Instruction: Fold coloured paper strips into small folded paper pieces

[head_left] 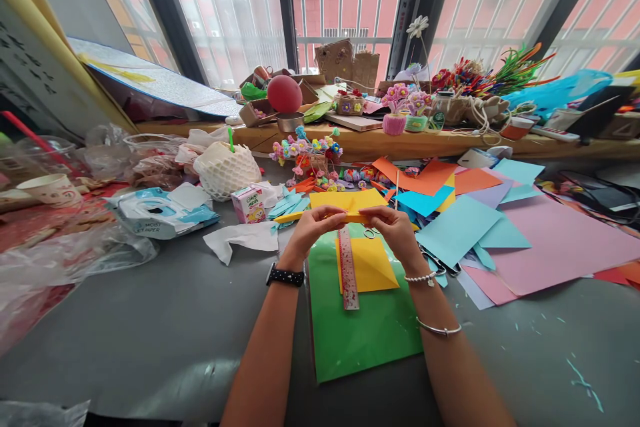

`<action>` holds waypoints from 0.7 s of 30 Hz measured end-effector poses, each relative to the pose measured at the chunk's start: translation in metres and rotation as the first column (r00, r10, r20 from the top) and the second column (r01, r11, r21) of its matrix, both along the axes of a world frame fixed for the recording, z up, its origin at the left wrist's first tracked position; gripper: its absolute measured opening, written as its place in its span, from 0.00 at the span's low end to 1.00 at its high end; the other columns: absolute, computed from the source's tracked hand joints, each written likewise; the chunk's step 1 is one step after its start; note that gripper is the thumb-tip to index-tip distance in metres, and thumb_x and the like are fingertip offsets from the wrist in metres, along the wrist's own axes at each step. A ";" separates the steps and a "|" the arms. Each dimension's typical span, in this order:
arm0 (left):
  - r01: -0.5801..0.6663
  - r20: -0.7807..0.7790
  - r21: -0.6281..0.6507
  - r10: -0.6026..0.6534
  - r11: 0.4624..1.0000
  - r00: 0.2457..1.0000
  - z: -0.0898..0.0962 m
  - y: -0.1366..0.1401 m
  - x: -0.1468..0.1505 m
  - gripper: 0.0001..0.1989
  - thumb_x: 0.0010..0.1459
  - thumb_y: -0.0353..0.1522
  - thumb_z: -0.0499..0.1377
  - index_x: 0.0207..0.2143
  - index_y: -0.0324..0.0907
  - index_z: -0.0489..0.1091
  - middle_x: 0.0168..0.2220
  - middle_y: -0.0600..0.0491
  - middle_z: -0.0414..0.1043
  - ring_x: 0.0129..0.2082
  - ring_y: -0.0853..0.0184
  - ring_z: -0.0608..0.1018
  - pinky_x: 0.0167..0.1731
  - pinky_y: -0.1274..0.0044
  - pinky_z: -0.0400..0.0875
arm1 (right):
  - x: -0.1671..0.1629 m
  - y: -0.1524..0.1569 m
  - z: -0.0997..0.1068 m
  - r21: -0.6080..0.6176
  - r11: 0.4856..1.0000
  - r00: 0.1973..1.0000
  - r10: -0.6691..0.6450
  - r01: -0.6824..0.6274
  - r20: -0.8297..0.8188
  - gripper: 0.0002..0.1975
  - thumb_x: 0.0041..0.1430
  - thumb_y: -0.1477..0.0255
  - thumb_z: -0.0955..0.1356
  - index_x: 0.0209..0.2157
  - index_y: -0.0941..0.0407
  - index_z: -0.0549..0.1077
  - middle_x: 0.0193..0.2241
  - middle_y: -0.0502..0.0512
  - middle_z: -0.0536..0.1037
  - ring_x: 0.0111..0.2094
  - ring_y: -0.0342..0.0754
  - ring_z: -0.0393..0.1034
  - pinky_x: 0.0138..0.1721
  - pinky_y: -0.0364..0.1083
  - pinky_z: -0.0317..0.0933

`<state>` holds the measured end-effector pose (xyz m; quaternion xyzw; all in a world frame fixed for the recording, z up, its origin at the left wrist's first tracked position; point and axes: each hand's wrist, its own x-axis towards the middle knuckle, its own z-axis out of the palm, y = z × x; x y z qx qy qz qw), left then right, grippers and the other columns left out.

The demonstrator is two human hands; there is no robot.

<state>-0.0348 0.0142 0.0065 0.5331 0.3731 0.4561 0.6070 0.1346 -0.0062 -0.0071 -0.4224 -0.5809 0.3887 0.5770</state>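
Observation:
My left hand (316, 228) and my right hand (395, 230) are raised above the table, each pinching an end of a narrow folded piece of yellow paper (354, 217). Below them a green sheet (367, 347) with a glossy surface lies on the table. On it rests a square of yellow paper (376, 263), and a pink patterned ruler (349, 273) lies lengthwise over the square's left part. Another yellow sheet (325, 199) is behind my hands. Near my right wrist, dark-handled scissors (447, 265) are partly covered by blue paper.
Coloured paper sheets (460, 230) pile up on the right, with a big pink sheet (565, 247) under them. Crafted flowers (310, 150) stand at the back. To the left are a wet wipes pack (163, 212), a small box (249, 204) and a white tissue (243, 238).

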 end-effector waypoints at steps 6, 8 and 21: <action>-0.047 0.022 0.012 0.047 0.999 0.999 -0.003 0.003 0.001 0.16 0.38 0.33 0.63 0.31 0.36 0.68 0.30 0.53 0.71 0.29 0.71 0.74 0.34 0.76 0.69 | -0.002 -0.004 0.005 0.055 0.998 0.997 0.001 -0.004 0.071 0.09 0.47 0.72 0.63 0.30 0.58 0.74 0.32 0.55 0.75 0.32 0.46 0.69 0.32 0.44 0.65; -0.075 0.020 0.054 0.074 0.996 0.997 -0.004 0.004 0.001 0.16 0.37 0.33 0.63 0.32 0.37 0.67 0.31 0.52 0.71 0.30 0.71 0.73 0.33 0.77 0.69 | -0.003 -0.005 0.007 0.067 0.998 0.996 -0.026 0.020 0.089 0.11 0.49 0.70 0.63 0.33 0.58 0.73 0.35 0.56 0.74 0.34 0.46 0.69 0.32 0.44 0.65; -0.097 -0.064 0.137 0.106 0.986 0.992 -0.001 0.001 0.004 0.12 0.38 0.34 0.62 0.27 0.37 0.71 0.28 0.52 0.72 0.27 0.71 0.74 0.29 0.79 0.70 | -0.001 0.002 -0.003 -0.128 0.992 0.996 0.016 -0.005 0.087 0.16 0.44 0.61 0.67 0.29 0.61 0.73 0.21 0.54 0.74 0.20 0.41 0.65 0.22 0.40 0.60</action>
